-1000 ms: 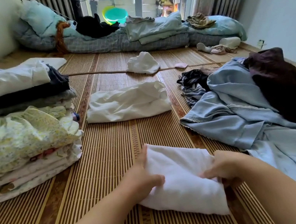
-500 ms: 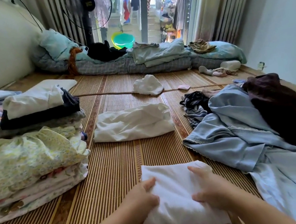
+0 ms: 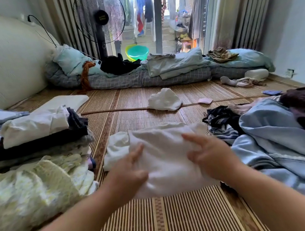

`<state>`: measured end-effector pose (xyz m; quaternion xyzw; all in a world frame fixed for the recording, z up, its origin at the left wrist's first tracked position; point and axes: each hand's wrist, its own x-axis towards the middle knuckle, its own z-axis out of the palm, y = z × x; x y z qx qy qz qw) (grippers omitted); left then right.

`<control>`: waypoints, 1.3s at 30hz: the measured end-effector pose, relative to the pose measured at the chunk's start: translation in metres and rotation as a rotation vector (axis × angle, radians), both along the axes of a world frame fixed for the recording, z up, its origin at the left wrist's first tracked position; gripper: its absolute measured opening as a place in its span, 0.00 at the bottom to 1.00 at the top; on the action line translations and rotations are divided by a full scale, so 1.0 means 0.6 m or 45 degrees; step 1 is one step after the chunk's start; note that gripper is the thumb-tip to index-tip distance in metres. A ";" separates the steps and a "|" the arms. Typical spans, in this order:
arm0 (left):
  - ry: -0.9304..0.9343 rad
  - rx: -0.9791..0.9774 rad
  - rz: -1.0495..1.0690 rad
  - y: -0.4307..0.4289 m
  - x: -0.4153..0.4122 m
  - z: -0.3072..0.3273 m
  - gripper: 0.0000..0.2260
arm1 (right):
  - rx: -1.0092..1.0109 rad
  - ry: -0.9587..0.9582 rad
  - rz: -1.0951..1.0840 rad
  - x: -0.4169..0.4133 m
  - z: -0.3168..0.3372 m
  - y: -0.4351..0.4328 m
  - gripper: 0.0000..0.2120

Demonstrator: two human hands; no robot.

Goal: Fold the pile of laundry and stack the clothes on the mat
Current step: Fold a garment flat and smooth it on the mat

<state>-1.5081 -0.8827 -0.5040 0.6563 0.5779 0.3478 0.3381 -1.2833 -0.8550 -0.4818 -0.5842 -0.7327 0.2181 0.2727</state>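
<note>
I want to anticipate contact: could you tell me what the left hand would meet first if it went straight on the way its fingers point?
Probably the folded white garment that the left hand already touches; depth is unclear.

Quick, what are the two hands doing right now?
Left hand: open, fingers straight, carrying the folded white cloth.
Right hand: open, fingers spread, on the cloth's other side.

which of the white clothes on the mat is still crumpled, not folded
The small white garment lying alone farthest back, beyond both hands; the white piece under the hands is folded flat.
</note>
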 end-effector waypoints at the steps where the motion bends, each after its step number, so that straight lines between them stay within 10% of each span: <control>1: 0.031 0.056 0.033 0.035 -0.004 0.013 0.33 | 0.068 -0.018 -0.021 -0.010 0.011 0.035 0.23; 18: 0.785 -0.334 0.076 0.335 0.018 -0.122 0.31 | -0.305 -0.647 -0.289 -0.069 -0.143 0.339 0.25; 27: 0.071 -0.190 0.210 0.307 0.015 -0.094 0.32 | -0.024 -0.430 -0.307 -0.049 -0.117 0.322 0.15; 39: 0.084 -0.429 -0.115 -0.056 0.018 -0.089 0.44 | -0.110 -0.405 -0.204 0.022 -0.106 -0.066 0.11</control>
